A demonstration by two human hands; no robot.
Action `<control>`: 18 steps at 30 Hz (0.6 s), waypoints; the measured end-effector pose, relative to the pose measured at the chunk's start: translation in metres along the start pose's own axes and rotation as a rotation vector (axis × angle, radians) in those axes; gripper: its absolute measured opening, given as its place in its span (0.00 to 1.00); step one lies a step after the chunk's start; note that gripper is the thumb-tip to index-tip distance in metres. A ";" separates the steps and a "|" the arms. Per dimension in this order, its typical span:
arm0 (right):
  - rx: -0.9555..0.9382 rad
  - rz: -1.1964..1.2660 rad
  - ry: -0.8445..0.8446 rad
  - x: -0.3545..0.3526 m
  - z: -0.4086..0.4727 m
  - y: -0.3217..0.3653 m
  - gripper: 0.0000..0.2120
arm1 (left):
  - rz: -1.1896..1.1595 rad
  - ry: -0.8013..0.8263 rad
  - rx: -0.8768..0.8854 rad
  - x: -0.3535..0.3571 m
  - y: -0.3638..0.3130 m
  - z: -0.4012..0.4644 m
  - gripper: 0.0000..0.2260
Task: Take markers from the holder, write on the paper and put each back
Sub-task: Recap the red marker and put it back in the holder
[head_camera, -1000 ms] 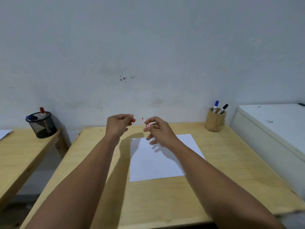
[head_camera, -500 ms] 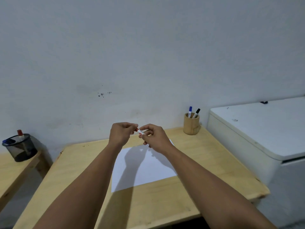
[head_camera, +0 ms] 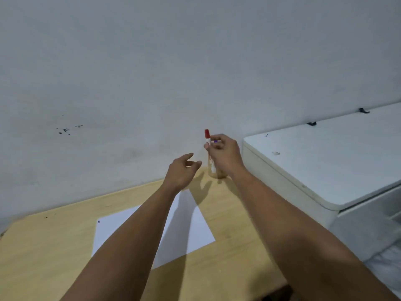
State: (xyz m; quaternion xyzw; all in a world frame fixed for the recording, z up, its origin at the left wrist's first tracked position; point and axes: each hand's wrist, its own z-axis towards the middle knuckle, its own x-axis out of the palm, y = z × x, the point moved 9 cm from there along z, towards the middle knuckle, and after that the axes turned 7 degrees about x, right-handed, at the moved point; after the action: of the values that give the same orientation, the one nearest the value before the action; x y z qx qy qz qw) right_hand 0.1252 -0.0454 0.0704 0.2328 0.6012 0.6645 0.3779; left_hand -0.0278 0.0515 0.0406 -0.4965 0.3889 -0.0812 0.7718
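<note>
My right hand (head_camera: pixel 224 156) holds a capped red marker (head_camera: pixel 207 137) upright, right over the wooden holder (head_camera: pixel 214 173) at the table's far right corner. The hand hides most of the holder; a bit of a blue marker (head_camera: pixel 216 141) shows by my fingers. My left hand (head_camera: pixel 181 171) hovers just left of the holder, fingers apart and empty. A white sheet of paper (head_camera: pixel 191 231) lies on the wooden table (head_camera: pixel 43 246) under my forearms, with a small blue mark at its top left corner.
A white cabinet or appliance (head_camera: pixel 325 161) stands right beside the table, its top higher than the tabletop. A grey wall (head_camera: pixel 195 72) runs directly behind the table. The table's front right corner ends near my right forearm.
The cap went onto the red marker and my hands parted. My right hand carried the marker right, over the holder; my left hand let go and opened. The view swung rightward.
</note>
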 end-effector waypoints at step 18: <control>-0.060 -0.478 -0.352 -0.032 0.068 -0.024 0.24 | -0.109 -0.057 -0.003 0.092 0.032 0.071 0.32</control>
State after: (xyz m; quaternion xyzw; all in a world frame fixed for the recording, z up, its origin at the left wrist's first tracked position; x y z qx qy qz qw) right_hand 0.2017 -0.0287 0.0634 0.1849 0.5441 0.5237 0.6289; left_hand 0.0752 0.0697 -0.0194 -0.5201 0.3393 -0.1085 0.7763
